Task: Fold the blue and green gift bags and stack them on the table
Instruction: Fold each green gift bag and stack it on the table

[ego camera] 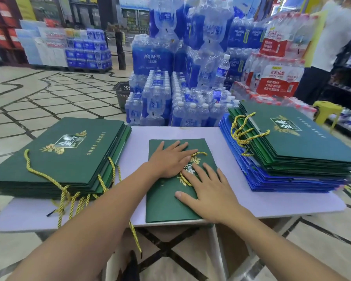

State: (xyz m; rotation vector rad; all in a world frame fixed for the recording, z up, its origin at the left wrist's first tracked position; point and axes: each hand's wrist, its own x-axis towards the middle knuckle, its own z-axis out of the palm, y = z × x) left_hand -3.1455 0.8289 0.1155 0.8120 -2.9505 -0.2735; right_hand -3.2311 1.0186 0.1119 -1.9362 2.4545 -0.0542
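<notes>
Shop — shrink-wrapped bottled water packs (166, 57) stacked on floor, shopping basket (122, 94).

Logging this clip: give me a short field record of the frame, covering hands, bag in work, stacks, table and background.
left hand: flat, fingers straight, pressing on the middle green bag
right hand: flat, pressing the same bag
middle green bag: folded flat at the table's near edge; gold cord partly under the hands
left stack: green bags, cords hanging over the table edge
right stack: green bags on top of blue bags
table: pale top
background: bottled water packs
</notes>
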